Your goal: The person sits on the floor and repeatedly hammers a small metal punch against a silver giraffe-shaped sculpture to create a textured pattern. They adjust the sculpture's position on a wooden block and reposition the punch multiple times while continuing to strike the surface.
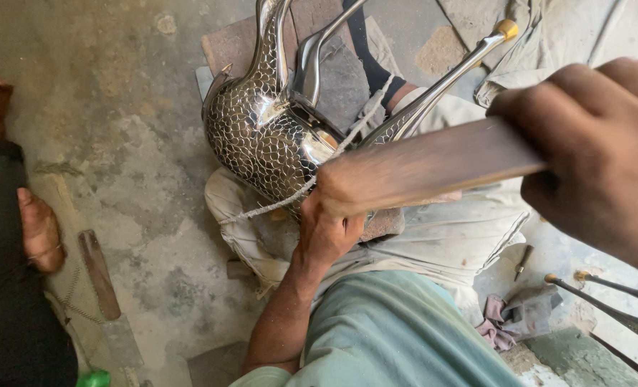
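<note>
A shiny metal bird-shaped vessel (261, 122) with an engraved scale pattern rests on a pale cloth cushion (440, 236) in front of me. My left hand (326, 233) presses against its lower side, fingers closed around something I cannot make out. My right hand (598, 150) grips a wooden mallet (433, 165), blurred, whose head is right above my left hand. A cord (283, 201) runs across the vessel's body.
Another person's foot (39, 229) and dark trouser leg lie at the left. A flat metal file (100, 276) lies on the concrete floor. Two thin metal pieces with brass tips (598, 301) and a rag (509, 319) are at the right.
</note>
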Demonstrator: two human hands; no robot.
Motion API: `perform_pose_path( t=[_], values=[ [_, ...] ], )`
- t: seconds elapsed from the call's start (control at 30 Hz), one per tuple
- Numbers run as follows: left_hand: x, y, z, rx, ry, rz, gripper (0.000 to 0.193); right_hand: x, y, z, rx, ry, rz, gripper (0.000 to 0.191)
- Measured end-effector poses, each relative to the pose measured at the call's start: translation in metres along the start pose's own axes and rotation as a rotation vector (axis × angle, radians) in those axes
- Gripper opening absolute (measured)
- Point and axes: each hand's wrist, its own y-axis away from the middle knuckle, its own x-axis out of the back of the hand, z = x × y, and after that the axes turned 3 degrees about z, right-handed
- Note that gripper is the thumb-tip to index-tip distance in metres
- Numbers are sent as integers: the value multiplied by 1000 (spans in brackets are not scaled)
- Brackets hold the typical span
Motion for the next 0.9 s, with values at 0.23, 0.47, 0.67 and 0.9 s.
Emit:
perform_pose_path(
  t=[0.23,0.47,0.67,0.9],
  values=[
    [5,-6,7,71,-7,-1,33,2,2,-1,4,55,-59,44],
    [8,-9,13,75,-4,12,39,2,3,-5,11,188,-170,43],
    [3,-5,10,162,28,-24,31,5,2,-6,0,122,-115,50],
    [7,-3,12,142,17,-26,20,6,0,-9,14,138,-75,48]
  ],
)
